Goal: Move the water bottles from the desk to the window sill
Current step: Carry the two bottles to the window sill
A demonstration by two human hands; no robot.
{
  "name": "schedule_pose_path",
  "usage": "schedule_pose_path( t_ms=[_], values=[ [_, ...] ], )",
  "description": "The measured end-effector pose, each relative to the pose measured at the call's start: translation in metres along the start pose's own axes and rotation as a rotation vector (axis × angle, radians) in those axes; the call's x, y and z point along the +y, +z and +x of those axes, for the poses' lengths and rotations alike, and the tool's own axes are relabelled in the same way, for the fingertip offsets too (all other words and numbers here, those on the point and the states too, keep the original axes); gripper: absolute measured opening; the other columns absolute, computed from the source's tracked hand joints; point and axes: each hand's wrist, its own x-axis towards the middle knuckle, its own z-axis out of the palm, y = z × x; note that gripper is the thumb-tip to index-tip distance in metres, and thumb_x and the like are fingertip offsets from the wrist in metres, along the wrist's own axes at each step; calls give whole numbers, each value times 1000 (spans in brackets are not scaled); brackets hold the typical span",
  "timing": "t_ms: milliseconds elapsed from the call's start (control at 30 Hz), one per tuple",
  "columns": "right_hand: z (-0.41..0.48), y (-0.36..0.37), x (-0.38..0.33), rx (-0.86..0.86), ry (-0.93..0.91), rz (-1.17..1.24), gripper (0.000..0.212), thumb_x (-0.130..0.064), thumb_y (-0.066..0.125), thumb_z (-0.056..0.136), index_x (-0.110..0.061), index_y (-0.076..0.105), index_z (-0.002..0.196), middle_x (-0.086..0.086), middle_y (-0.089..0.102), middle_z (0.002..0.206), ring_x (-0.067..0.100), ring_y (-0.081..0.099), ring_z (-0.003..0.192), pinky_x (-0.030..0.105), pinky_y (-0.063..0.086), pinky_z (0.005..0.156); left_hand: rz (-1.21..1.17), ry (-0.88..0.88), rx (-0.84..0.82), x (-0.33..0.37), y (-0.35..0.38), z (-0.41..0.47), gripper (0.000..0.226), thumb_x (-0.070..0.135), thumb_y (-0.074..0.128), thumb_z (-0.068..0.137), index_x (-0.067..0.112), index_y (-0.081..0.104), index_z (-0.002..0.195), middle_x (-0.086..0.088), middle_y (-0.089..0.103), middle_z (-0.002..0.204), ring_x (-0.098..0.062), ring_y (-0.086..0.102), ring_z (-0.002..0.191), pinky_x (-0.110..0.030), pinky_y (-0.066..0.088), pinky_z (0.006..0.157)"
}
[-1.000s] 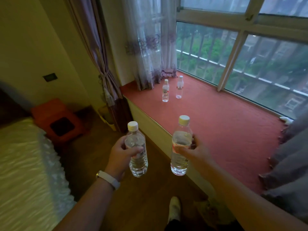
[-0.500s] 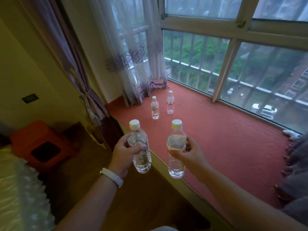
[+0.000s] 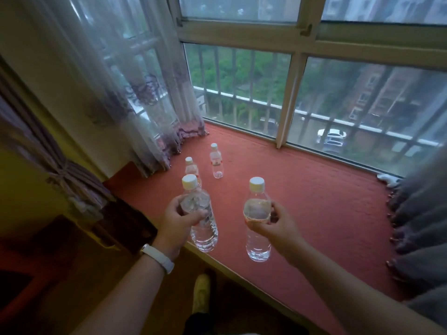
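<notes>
Two grips: left hand (image 3: 177, 220) curls round left bottle (image 3: 205, 235), right hand (image 3: 278, 222) round right bottle (image 3: 257, 243); we should lower both upright onto sill (image 3: 314, 201), clear of standing pair (image 3: 216, 162).

Four clear bottles, red window sill (image 3: 326, 213)
Far bottle (image 3: 216, 163) and near bottle (image 3: 191, 168) are standing upright on it; left bottle (image 3: 203, 228) and right bottle (image 3: 257, 238) are being held at its front edge.
</notes>
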Motion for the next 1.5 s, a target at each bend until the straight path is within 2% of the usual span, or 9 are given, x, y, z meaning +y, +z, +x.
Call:
schedule_pose_path(
  t_ms=[133,233,333,433,600,900,1033,1300,1500],
  values=[
    [45,19,0,88,17,-3,47,-3,84,72,-20,63,110,4,73,96,13,70,85,31,58,80,61,-5,-111,-4,-7,69,58,10,84,59,17,60,111,-9,72,103,-21,70,93,-35,57,79],
    [81,40,-3,154,43,-15,44,-1,83,73,-20,63,108,0,72,92,4,69,78,23,57,74,83,-37,-180,-8,-14,123,55,6,83,56,21,60,104,-7,71,99,-16,70,86,-32,55,76],
    [114,62,-8,215,86,-50,44,-6,84,73,-22,62,107,-2,71,92,3,69,77,19,54,70,87,-97,-218,-11,-23,174,58,0,86,59,15,57,107,-9,69,99,-24,69,89,-31,54,74],
    [144,78,-11,277,115,-74,47,-8,86,72,-21,62,110,1,71,96,5,69,79,19,53,70,127,-131,-265,-11,-30,222,73,19,87,47,10,58,113,-13,71,103,-32,69,97,-43,58,82],
    [178,91,-14,367,136,-107,50,-7,85,72,-15,60,115,3,69,100,0,65,76,13,52,68,206,-109,-342,-15,-31,278,75,31,86,43,22,55,110,-10,69,108,-26,69,99,-51,55,91],
    [219,88,13,387,179,-149,52,-21,89,69,-23,60,112,-4,72,105,10,68,97,22,53,79,389,-60,-399,-40,-5,324,65,28,89,54,24,53,108,1,67,103,-16,67,94,-42,55,90],
    [238,84,40,398,226,-159,55,-21,89,68,-24,58,113,-3,70,108,9,67,98,30,54,87,441,-85,-402,-61,8,331,65,17,88,64,18,49,116,2,64,102,-16,65,94,-42,54,92],
    [272,70,106,420,301,-199,51,-43,85,60,-40,53,100,-12,69,101,9,66,95,43,55,90,596,-65,-378,-114,34,351,65,26,86,60,23,48,112,5,64,100,-18,66,93,-38,54,88],
    [293,60,136,448,290,-194,50,-35,86,67,-34,53,105,-11,67,102,11,65,97,42,55,90,655,-52,-359,-148,49,368,67,30,85,60,24,48,115,5,66,101,-15,66,91,-36,54,86]
  ],
)
